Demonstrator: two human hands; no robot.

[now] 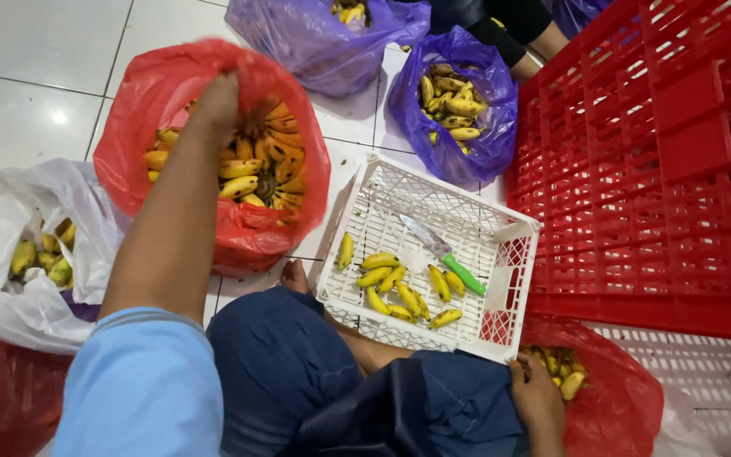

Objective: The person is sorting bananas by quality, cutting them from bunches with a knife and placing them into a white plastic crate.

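Note:
My left hand [216, 101] reaches into a red plastic bag [141, 127] and is closed around the top of a bunch of ripe, spotted bananas [264, 165]. Resting on my thigh, my right hand [536, 393] has its fingers against the rim of another red bag [615, 398] that holds a few small bananas [562, 368]. Between them, a white plastic basket [382, 216] leans on my knee. It holds several loose yellow bananas [399, 292] and a knife with a green handle [442, 254].
A large red crate [653, 169] stands at the right. Two purple bags [458, 101] [323, 38] of bananas sit on the tiled floor beyond the basket. A white bag [44, 245] with bananas lies at the left. Another person's legs [518, 25] show at the top.

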